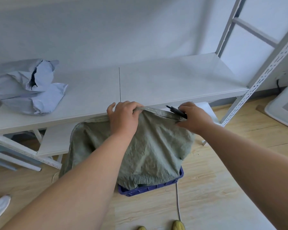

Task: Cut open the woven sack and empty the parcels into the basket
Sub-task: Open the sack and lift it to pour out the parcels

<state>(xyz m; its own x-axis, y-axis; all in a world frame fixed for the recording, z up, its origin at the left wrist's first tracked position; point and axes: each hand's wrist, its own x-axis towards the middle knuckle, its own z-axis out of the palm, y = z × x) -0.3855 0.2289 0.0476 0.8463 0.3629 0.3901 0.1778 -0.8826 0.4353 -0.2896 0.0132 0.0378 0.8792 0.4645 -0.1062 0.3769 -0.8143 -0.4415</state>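
Observation:
A grey-green woven sack (150, 146) stands in a blue plastic basket (150, 188) on the floor, covering most of it. My left hand (123, 118) grips the sack's stitched top hem near the middle and holds it up. My right hand (194, 117) holds a dark cutter (176, 111) at the right end of that hem, its blade pointing up and left along the seam. No parcels show; the sack hides its contents.
A white shelf board (140, 90) runs just behind the sack, with crumpled grey mailer bags (27, 87) at its left end. A slotted white upright (263, 77) rises at right. A cord (178, 201) lies on the wooden floor, with shoes (178, 224) below.

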